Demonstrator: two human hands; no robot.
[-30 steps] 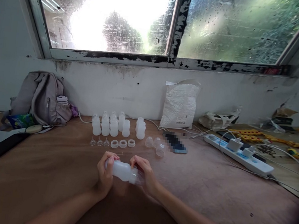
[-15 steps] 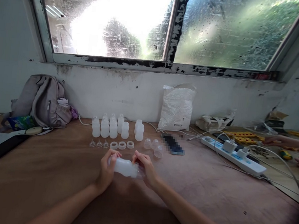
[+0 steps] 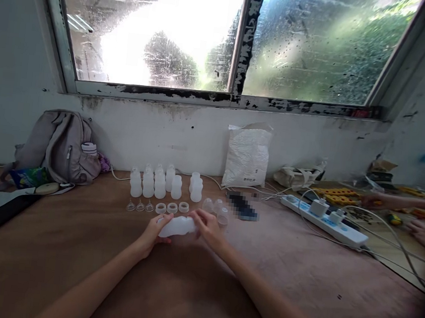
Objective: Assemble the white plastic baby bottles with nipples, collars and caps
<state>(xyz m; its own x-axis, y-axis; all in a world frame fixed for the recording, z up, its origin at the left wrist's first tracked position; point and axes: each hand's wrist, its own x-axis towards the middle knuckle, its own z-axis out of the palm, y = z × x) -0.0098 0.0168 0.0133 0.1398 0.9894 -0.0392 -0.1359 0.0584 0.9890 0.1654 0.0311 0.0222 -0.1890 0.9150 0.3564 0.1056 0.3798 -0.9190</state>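
Observation:
A frosted white baby bottle (image 3: pixel 175 227) lies sideways in the air above the table. My left hand (image 3: pixel 153 234) is closed round its left end, thumb on top. At the other end, the fingers of my right hand (image 3: pixel 208 229) pinch the bottle; whether they also hold something thin there, I cannot tell. Just beyond my hands are white collar rings (image 3: pixel 172 208) and clear teats (image 3: pixel 139 205) in a row. Clear domed caps (image 3: pixel 222 217) sit behind my right hand. Several similar bottles (image 3: pixel 159 189) stand upright farther back, some with teats on top.
A grey backpack (image 3: pixel 59 148) and a black flat object (image 3: pixel 1 215) are on the left. A white plastic bag (image 3: pixel 247 157) leans on the wall. A blurred phone (image 3: pixel 243 206) and a power strip (image 3: pixel 323 224) with cables lie right. Another person's hands (image 3: pixel 423 232) are at far right.
The bottle has risen slightly and tilted, its right end now higher. My right hand has shifted up, and the clear film seen at the bottle's right end no longer shows plainly.

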